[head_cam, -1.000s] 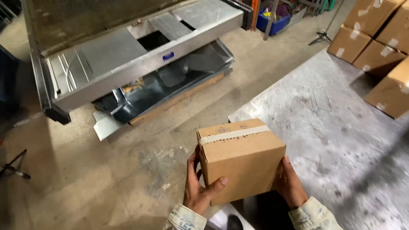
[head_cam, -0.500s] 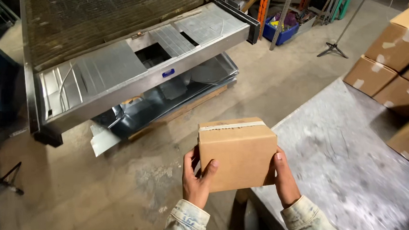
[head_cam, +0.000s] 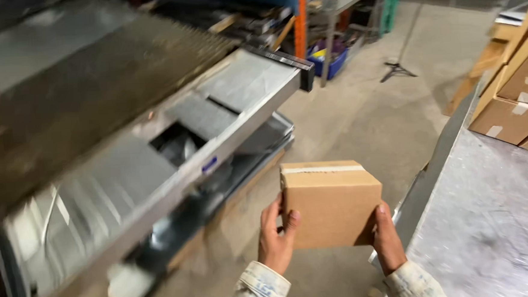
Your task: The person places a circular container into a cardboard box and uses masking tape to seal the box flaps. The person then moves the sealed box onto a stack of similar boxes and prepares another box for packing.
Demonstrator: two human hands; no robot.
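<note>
Metal machine (head_cam: 156, 154) motion-blurred, details unreadable | we clamp sealed cardboard box (head_cam: 330, 202) between left hand (head_cam: 276, 241) and right hand (head_cam: 388, 241), palms pressed on opposite sides, fingers upright

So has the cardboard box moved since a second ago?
Yes. The cardboard box, held between left hand and right hand, has come nearer the steel machine, away from the metal table.

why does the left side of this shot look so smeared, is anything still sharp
Head view: motion blur streaks the metal machine at left. The cardboard box, the left hand and the right hand gripping it stay fairly crisp, lit evenly with no glare. The stacked boxes at right are only slightly soft.
</note>
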